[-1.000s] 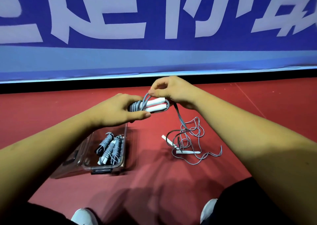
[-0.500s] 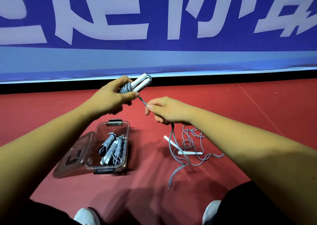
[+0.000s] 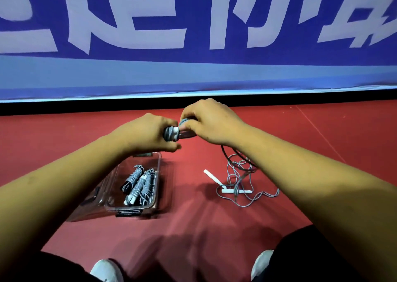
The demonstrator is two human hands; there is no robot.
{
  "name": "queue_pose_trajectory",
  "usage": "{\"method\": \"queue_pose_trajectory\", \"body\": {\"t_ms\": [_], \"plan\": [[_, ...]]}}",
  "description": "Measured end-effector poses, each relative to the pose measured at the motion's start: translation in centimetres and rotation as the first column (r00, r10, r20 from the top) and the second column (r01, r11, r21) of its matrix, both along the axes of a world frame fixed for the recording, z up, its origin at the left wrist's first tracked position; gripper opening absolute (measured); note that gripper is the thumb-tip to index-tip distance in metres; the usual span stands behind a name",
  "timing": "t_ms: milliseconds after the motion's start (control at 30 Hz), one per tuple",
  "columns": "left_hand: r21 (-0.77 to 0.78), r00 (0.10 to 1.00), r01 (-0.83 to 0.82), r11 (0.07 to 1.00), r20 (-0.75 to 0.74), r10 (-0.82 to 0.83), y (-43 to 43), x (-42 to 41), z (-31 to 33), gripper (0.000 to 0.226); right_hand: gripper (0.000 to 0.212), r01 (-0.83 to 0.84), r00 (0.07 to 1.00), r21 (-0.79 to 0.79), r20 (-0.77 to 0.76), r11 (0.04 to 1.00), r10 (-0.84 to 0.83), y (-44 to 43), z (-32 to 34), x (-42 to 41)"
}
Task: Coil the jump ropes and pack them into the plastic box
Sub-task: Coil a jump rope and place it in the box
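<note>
Left grip (image 3: 148, 133): clenched around a partly coiled jump rope (image 3: 171, 133). The fingers wrap the grey windings. The bundle is held level in the air, above the far end of the plastic box and clear of the floor.

Right grip (image 3: 211, 123): grasping the same rope at its right end, fingers curled over the cord and the white handle ends. Both grips nearly touch each other across the bundle. The contact under my right palm is hidden.

Trailing cord (image 3: 224, 152): drops from beneath my right wrist toward the floor. I cannot tell where it ends, as it runs into the tangle below.

Plastic box (image 3: 159, 168): clear, standing on the red floor (image 3: 193, 228) below my left forearm, open. Its lid (image 3: 94, 198) lies flat along its left side. A dark latch (image 3: 129, 213) shows at the near end.

Packed ropes (image 3: 139, 183): grey coiled bundles with white handle ends, lying side by side inside the box, lengthwise.

Loose rope (image 3: 238, 187): an uncoiled grey tangle with two white handles, on the floor to the right of the box and well apart from it.

Surroundings: a blue banner (image 3: 193, 73) with large white characters stands along the far edge of the floor. Two white shoe tips (image 3: 106, 270) show at the bottom edge.
</note>
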State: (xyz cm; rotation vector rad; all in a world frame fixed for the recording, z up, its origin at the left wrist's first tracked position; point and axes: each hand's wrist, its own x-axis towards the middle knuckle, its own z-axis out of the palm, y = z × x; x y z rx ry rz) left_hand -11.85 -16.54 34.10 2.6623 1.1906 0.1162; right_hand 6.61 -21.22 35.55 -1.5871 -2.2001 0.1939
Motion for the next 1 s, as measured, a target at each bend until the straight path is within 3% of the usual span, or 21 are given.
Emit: {"method": "queue_pose_trajectory", "body": {"t_ms": [100, 200, 367, 467, 567, 667, 733, 900, 1000], "plan": [[-0.015, 0.997, 0.007, 1.000, -0.075, -0.008, -0.8, 0.6, 0.0, 0.050, 0.017, -0.007, 0.990, -0.074, -0.143, 0.997, -0.004, 0.5, -0.1, 0.2], [-0.046, 0.999, 0.033, 0.998, -0.018, -0.034, -1.1, 0.7, 0.0, 0.042, 0.019, -0.067, 0.952, -0.149, -0.305, 0.987, 0.018, 0.7, 0.4, 0.8], [-0.260, 0.967, 0.134, 0.956, 0.246, -0.069, -1.8, 0.6, 0.9, 0.015, 0.005, -0.177, 0.821, -0.313, -0.570, 0.933, -0.036, 1.1, -0.5, 3.0], [-0.399, 0.884, 0.207, 0.893, 0.467, 0.003, -2.1, 0.5, 1.2, 0.026, 0.021, -0.286, 0.680, -0.426, -0.722, 0.858, -0.131, 1.3, -2.6, 3.3], [-0.439, 0.818, 0.250, 0.863, 0.573, 0.054, -2.2, 0.4, 1.8, 0.040, 0.026, -0.355, 0.658, -0.524, -0.728, 0.774, -0.191, 1.1, -4.3, 2.8], [-0.446, 0.809, 0.138, 0.884, 0.566, 0.160, -1.6, 0.1, 1.7, 0.021, 0.038, -0.382, 0.654, -0.586, -0.718, 0.714, -0.239, 0.7, -4.5, 1.8], [-0.432, 0.814, 0.052, 0.900, 0.541, 0.212, -0.9, -0.3, 1.5, 0.001, 0.042, -0.328, 0.695, -0.596, -0.678, 0.733, -0.241, 0.4, -4.1, 0.9], [-0.354, 0.838, -0.085, 0.931, 0.481, 0.259, 0.3, -0.9, 1.0, 0.019, 0.026, -0.104, 0.796, -0.525, -0.553, 0.845, -0.245, -0.5, -3.1, -1.5], [-0.264, 0.870, -0.133, 0.955, 0.431, 0.240, 0.5, -0.9, 0.8, 0.020, 0.021, -0.056, 0.831, -0.485, -0.507, 0.872, -0.229, -0.7, -2.9, -2.1]]}}
